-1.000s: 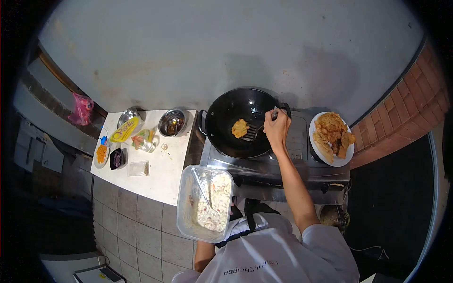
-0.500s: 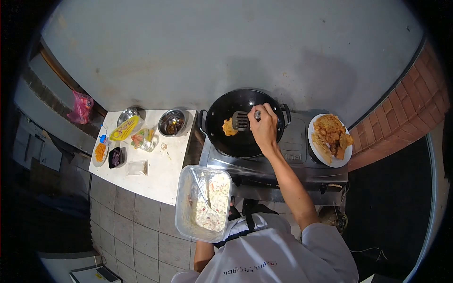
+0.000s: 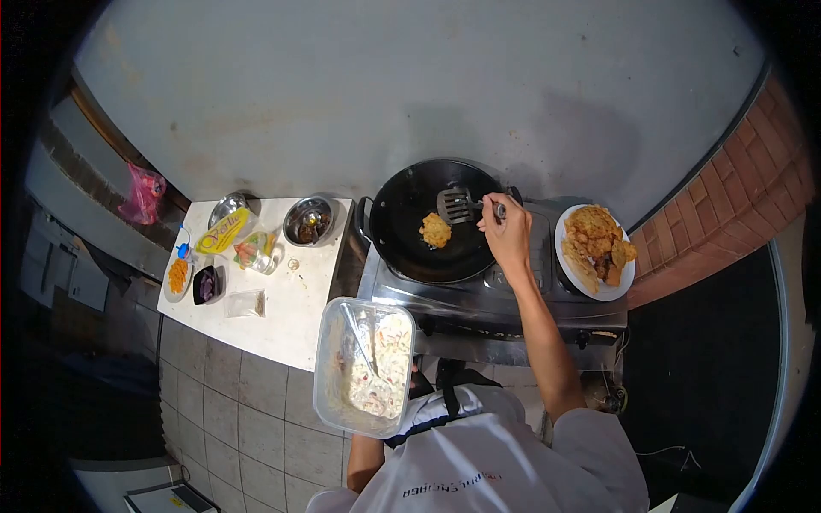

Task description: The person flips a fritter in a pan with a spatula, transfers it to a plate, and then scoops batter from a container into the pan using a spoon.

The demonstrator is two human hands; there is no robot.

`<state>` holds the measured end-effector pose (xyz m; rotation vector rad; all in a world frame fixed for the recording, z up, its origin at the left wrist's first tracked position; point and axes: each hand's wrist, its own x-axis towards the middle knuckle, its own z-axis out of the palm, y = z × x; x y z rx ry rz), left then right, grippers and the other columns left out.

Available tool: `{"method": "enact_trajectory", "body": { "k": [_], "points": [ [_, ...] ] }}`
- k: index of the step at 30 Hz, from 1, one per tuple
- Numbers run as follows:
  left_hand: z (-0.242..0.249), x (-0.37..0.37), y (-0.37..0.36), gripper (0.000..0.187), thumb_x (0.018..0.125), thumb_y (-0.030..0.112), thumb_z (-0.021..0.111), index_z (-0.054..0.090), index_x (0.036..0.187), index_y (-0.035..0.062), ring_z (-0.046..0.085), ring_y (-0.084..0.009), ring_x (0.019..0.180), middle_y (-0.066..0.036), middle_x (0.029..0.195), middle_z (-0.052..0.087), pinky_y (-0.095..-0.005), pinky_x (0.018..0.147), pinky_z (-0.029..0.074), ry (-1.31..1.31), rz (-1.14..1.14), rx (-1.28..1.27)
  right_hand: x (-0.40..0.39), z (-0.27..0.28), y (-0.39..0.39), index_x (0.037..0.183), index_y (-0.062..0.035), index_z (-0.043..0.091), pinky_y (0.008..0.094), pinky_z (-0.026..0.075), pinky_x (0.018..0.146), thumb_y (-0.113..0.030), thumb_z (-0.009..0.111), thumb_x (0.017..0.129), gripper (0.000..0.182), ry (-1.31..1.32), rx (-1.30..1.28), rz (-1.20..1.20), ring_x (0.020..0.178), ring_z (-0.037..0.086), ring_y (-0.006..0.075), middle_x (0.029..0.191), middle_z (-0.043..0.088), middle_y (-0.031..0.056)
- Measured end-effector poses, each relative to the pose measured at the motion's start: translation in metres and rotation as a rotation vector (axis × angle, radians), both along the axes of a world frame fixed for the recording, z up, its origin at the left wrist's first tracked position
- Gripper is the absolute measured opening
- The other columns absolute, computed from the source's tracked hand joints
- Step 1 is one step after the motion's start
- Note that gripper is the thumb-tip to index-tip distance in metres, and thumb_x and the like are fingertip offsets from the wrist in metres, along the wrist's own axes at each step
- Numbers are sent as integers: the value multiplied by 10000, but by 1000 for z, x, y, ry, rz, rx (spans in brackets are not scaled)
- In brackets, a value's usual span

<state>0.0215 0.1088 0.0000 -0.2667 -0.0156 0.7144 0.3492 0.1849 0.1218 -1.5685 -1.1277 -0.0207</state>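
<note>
My right hand [image 3: 506,224] is closed round the handle of a slotted spatula [image 3: 457,205], whose head is over the black wok [image 3: 402,248]. Just below and left of the spatula's head, a small golden fritter [image 3: 435,231] lies in the wok. A clear plastic tub [image 3: 328,402] of pale batter [image 3: 386,363], with a spoon [image 3: 361,340] in it, is held in front of my body by my left hand [image 3: 416,376]. Only a bit of that hand shows at the tub's right edge; the rest is hidden.
A white plate [image 3: 609,291] of fried pieces sits right of the wok on the steel stove [image 3: 479,318]. On the white table [image 3: 282,329] at left are metal bowls [image 3: 310,221], a yellow packet [image 3: 226,231], a dark dish [image 3: 207,285] and a plate of orange shreds [image 3: 178,275].
My right hand and the spatula have moved right and a little up. The fritter lies farther right in the wok, and the spatula's head is now apart from it.
</note>
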Motion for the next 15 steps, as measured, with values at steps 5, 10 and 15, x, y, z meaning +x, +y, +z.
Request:
{"method": "enact_trajectory", "body": {
  "k": [5,10,15],
  "points": [
    [22,5,3,890,814,742,453,324,1462,146,509,-520,1036,-408,1242,409,-533,769,519,47,-96,109,-5,-8,10,839,71,630,261,529,458,-63,598,894,148,250,-47,-73,518,655,151,594,618,84],
    [21,7,3,866,833,714,459,321,1463,136,532,-536,994,-352,1316,407,-555,736,524,171,-22,94,-8,-15,18,769,67,601,269,529,430,-49,595,881,162,320,-47,-113,486,643,152,592,617,85],
    [12,2,4,889,833,713,449,292,1469,112,487,-600,1040,-318,1384,371,-654,763,491,54,7,90,-5,-34,20,770,40,570,284,515,427,-59,631,853,143,286,-9,-99,456,634,171,532,583,91]
  ]
}}
